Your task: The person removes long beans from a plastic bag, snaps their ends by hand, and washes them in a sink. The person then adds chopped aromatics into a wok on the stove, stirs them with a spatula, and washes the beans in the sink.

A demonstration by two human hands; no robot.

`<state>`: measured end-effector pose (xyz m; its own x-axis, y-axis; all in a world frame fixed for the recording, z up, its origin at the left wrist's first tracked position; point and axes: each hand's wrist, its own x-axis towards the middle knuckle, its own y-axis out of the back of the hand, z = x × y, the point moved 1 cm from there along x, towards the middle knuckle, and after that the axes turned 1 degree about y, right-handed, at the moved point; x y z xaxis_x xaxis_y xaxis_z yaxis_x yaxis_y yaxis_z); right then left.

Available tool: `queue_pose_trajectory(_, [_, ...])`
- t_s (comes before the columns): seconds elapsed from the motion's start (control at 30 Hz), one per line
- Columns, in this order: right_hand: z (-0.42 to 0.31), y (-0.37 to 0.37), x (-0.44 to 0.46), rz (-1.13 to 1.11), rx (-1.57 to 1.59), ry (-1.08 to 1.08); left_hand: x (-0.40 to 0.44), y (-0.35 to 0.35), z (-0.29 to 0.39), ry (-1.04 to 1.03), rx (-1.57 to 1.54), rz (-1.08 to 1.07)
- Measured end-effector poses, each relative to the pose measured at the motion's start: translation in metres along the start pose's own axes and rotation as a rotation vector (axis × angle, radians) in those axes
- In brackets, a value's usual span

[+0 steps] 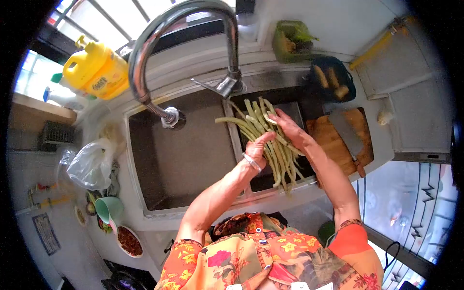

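A loose bundle of long pale-green beans (279, 157) is above the right-hand basin of the sink, fanned out at both ends. My left hand (260, 147), with a bracelet at the wrist, closes around the near-left side of the bundle, thumb on top. From the other side my right hand (290, 127) grips the beans near their far ends, its fingers partly hidden by them. Some stems stick out to the left past the basin divider, and others hang toward the sink's front edge.
A curved faucet (231, 53) arches over the left basin (188, 159). On the right, a cleaver (347, 133) lies on a wooden board (321, 140). A dark basket (344, 72) and green container (285, 53) stand behind; a yellow bottle (108, 72) is at left.
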<state>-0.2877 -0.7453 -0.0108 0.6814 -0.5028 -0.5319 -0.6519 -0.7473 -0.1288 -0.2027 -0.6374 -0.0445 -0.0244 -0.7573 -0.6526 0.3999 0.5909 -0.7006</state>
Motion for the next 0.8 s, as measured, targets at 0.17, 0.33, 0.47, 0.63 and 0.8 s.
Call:
queue_pose_trajectory(0.17, [0.054,0.036,0.024,0.211,0.017,-0.076,0.070,0.022,-0.018,0.114,0.110,0.013])
queue_pose_trajectory(0.33, [0.025,0.024,-0.004,0.211,0.343,-0.134,0.093,0.041,-0.026,0.224,0.086,-0.057])
queue_pose_trajectory(0.47, [0.076,0.045,0.007,0.301,0.008,-0.112,0.092,0.043,-0.022,0.221,0.111,0.153])
queue_pose_trajectory(0.63, [0.074,0.043,-0.012,0.265,-0.817,0.028,0.089,0.033,-0.016,0.174,0.129,0.232])
queue_pose_trajectory(0.8, [0.075,0.032,-0.015,0.233,-0.954,-0.046,0.096,0.037,-0.018,0.203,0.035,0.180])
